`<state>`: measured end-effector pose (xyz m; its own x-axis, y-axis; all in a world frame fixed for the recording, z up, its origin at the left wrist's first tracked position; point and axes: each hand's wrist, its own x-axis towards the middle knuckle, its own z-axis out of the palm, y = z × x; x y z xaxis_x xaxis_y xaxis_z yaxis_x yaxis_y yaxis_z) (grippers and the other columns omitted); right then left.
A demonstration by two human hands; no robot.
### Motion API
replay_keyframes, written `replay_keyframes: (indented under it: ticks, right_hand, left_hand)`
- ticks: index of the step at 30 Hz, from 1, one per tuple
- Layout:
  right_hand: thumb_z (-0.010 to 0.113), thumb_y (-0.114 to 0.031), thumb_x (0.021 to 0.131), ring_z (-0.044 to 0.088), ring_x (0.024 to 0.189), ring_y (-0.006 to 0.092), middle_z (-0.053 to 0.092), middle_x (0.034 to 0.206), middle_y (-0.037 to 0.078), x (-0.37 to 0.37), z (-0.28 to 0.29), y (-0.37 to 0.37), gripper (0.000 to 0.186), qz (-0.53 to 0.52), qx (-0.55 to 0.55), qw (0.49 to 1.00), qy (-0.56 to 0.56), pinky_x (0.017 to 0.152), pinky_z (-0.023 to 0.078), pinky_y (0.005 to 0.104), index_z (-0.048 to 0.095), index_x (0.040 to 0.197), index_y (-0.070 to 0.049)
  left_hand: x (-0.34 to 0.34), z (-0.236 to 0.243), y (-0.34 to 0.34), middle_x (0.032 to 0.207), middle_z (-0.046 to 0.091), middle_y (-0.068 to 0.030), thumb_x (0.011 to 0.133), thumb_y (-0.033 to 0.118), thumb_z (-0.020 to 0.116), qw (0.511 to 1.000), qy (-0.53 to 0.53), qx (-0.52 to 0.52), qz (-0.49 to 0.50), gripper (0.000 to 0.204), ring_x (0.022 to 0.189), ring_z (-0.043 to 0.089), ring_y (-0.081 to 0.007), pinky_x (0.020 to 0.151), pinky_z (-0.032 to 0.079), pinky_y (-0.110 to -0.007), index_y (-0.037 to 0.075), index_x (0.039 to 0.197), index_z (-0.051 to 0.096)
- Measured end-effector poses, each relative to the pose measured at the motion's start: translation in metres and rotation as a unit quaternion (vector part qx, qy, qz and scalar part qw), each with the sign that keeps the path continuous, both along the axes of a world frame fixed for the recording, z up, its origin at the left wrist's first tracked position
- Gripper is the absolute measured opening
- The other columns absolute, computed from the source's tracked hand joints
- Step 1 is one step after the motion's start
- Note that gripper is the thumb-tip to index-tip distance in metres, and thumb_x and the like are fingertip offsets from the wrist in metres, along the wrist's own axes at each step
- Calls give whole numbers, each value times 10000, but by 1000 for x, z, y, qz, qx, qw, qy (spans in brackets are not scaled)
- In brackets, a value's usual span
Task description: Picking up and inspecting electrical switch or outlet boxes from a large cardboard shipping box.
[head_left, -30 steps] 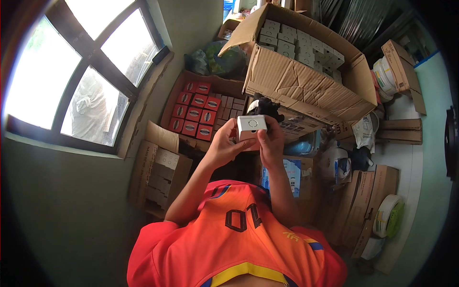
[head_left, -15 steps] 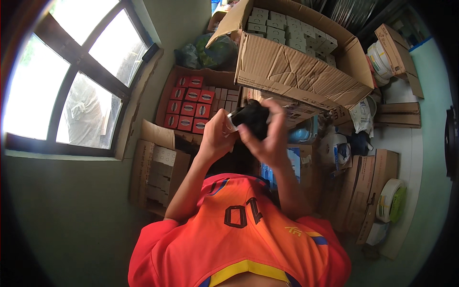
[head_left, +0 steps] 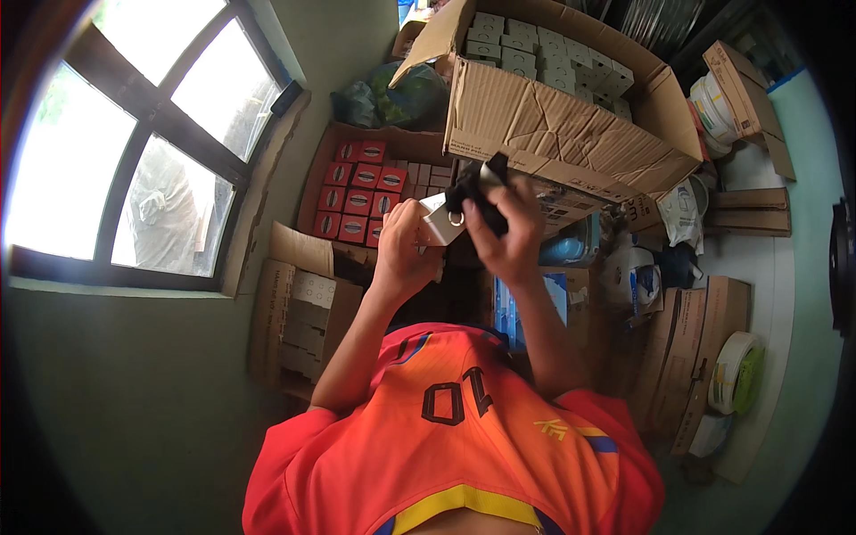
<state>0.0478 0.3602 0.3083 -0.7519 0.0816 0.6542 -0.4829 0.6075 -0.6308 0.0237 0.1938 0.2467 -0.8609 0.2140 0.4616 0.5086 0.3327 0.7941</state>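
My left hand (head_left: pixel 404 251) is closed around a small white box (head_left: pixel 438 227), tilted in front of my chest. A round mark shows on the box near its upper right end. My right hand (head_left: pixel 513 234) grips a bunched black cloth (head_left: pixel 471 185), its fingers curled around it. The cloth lies against the upper end of the white box, covering part of it. One loose corner of the cloth sticks up above my right fingers.
Behind my hands stands a carton of red boxes (head_left: pixel 364 176). A large open carton (head_left: pixel 571 134) at the back holds several small pale boxes. To the left is another open carton (head_left: pixel 275 308) beside a window (head_left: pixel 147 120). Blue packages (head_left: pixel 551 299), flattened cardboard (head_left: pixel 700 357) and white rolls (head_left: pixel 733 370) lie to the right.
The black cloth has shifted, and its corner now points up. More of the white box shows between my hands. My right hand has turned slightly and moved a little lower.
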Motion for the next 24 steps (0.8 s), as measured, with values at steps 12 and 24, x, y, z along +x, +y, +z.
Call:
replay_keyframes:
  ticks: [12,24]
  right_hand:
    - [762,-142,833,653,786,341,623,911,139,3,-12,2,134,77,70,991,84,660,526,415,702,919,-57]
    - [786,-176,814,689,900,352,648,1055,149,4,-16,4,216,6,25,999,-21,749,568,416,743,1014,-106]
  left_hand:
    - [3,-7,5,820,497,-134,693,-24,657,997,-33,52,-39,256,808,508,-376,716,412,-448,29,886,499]
    - [1,-16,9,813,500,-113,704,23,685,999,-31,-23,15,238,823,507,-340,728,378,-420,50,859,507]
